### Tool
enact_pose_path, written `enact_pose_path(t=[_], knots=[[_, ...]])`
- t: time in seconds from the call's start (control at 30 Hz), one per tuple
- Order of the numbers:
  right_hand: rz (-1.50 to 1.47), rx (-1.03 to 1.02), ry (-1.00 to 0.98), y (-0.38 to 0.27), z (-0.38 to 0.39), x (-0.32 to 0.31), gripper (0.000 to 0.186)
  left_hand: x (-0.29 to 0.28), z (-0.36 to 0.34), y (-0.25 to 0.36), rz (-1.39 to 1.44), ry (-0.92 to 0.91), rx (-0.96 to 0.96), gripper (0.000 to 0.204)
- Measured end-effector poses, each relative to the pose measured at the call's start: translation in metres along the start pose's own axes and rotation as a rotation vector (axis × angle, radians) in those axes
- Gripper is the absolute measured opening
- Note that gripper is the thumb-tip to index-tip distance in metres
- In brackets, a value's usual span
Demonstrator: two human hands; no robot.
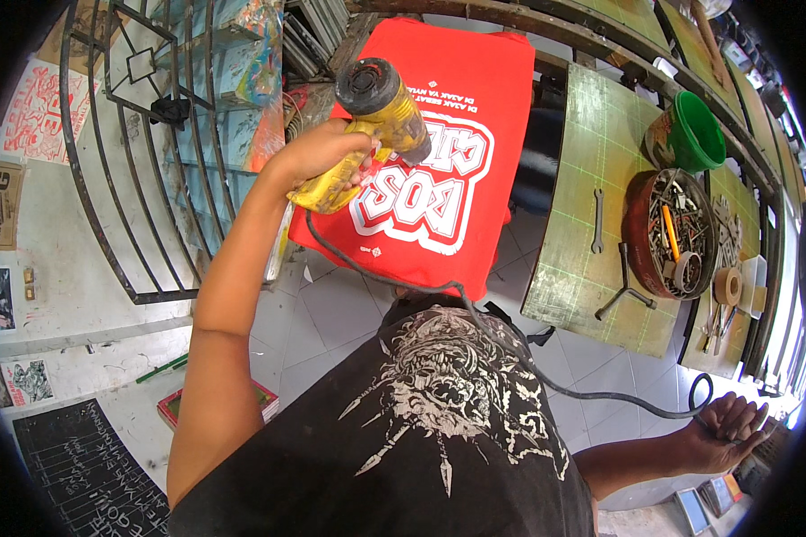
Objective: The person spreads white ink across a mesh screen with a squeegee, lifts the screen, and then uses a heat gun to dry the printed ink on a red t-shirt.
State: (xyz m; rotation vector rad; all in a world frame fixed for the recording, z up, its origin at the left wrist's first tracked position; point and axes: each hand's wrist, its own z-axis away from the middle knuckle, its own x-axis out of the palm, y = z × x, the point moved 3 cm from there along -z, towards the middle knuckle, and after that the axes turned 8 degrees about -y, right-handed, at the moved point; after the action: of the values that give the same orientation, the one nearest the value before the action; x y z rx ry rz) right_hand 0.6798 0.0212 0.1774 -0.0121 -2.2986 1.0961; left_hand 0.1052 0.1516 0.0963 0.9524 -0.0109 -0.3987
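Note:
My left hand (318, 159) is closed round the handle of a worn yellow heat gun (396, 121). Its black rear end faces up and its nozzle points down at a red T-shirt (439, 72) with white printed lettering. The fabric lies spread flat on a board that it hides; whether the nozzle touches it I cannot tell. From the handle a dark power cord (546, 380) runs across in front of my black shirt. Far to the right, my right hand (730, 431) has its fingers curled round that cord.
A green-yellow gridded board (582, 161) at the right bears a wrench (598, 219), a T-shaped tool (625, 285), a red tin of metal parts (640, 237) and a green bucket (700, 134). A tape roll (728, 285) lies beyond. Metal bars (134, 201) stand at the left.

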Motion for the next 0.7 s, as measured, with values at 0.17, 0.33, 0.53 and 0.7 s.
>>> enact_pose_path(t=[0.17,0.33,0.53,0.7], knots=[[-0.082,0.004,-0.013,0.005,-0.001,0.007,0.032,0.002,0.013,-0.003,-0.007,0.023,0.004,0.024],[-0.074,-0.004,0.003,0.009,-0.005,0.016,0.028,-0.002,0.017,-0.002,0.02,0.064,0.018,0.025],[-0.101,0.009,0.009,0.011,-0.007,0.02,0.025,-0.009,0.025,-0.014,0.048,0.048,0.005,0.025],[-0.08,-0.015,0.036,0.015,-0.008,0.023,0.024,-0.015,0.029,-0.019,0.025,0.041,-0.033,0.026]])
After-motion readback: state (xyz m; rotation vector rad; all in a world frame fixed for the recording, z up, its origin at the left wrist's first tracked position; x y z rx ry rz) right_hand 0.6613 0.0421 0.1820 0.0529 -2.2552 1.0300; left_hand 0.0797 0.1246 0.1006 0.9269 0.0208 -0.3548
